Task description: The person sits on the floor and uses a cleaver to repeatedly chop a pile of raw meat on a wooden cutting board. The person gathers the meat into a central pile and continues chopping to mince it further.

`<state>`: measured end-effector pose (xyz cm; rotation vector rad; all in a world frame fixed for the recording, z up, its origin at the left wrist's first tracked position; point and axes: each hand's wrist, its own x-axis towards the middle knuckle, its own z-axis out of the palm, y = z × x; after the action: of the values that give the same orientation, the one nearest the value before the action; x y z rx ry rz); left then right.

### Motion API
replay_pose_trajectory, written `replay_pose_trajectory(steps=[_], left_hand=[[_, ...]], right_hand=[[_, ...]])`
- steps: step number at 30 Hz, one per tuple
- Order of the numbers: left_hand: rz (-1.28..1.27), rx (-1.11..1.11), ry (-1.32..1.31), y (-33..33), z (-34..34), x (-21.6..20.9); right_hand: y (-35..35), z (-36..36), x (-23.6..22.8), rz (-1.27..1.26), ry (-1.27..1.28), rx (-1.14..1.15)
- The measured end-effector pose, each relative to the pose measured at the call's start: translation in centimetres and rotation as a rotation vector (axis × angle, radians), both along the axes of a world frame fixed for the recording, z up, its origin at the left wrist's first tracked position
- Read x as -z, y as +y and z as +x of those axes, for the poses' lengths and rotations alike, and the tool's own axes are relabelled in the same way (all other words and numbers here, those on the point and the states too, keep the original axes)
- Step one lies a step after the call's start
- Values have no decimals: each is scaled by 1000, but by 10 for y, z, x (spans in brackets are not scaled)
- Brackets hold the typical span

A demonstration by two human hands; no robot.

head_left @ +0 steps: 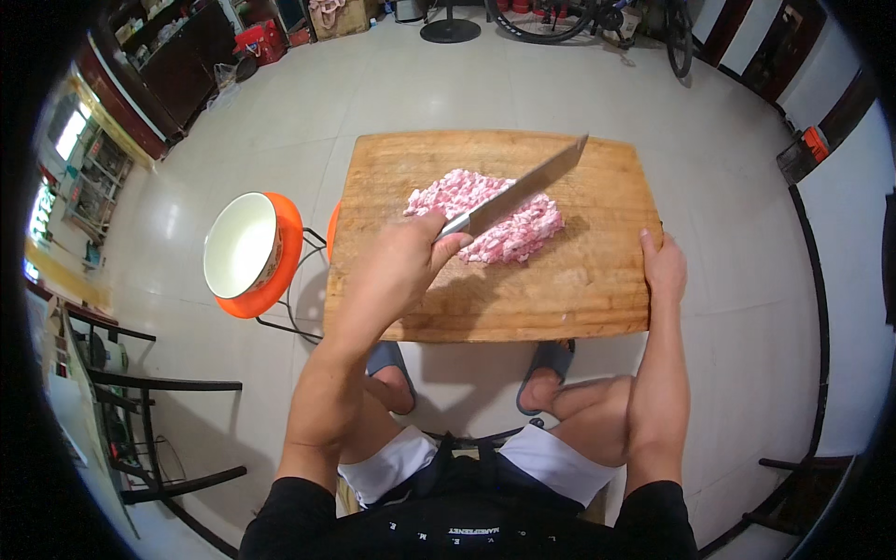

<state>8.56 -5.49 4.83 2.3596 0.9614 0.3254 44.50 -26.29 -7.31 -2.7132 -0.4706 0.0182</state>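
Observation:
A wooden chopping board (541,303) lies in front of me, with a heap of chopped pink and white meat (523,235) on its middle. My left hand (397,261) is wrapped round the handle of a cleaver (527,187). The wide blade slants up to the right across the meat and hides part of it; whether it touches the meat I cannot tell. My right hand (665,269) grips the board's right edge, thumb on top and the other fingers mostly hidden below it.
To the left, a white bowl (241,245) rests on an orange stool (291,247) with dark metal legs. My slippered feet are under the board's near edge. A black-legged chair (168,383) stands at lower left. Farther off are a bicycle (597,19), a round black stand base (450,31) and a red bag (261,42).

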Motion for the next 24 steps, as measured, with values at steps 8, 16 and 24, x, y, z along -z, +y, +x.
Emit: replay_pose_trajectory(steps=[8,16,24], left_hand=[[18,93,124,9,7,30],[102,108,180,5,8,35],[-36,5,-20,5,-6,-2]], right_hand=[[5,-10,-11,-9,9,6],[2,-5,-5,25,17,-7],[0,0,2,37,35,-21]])
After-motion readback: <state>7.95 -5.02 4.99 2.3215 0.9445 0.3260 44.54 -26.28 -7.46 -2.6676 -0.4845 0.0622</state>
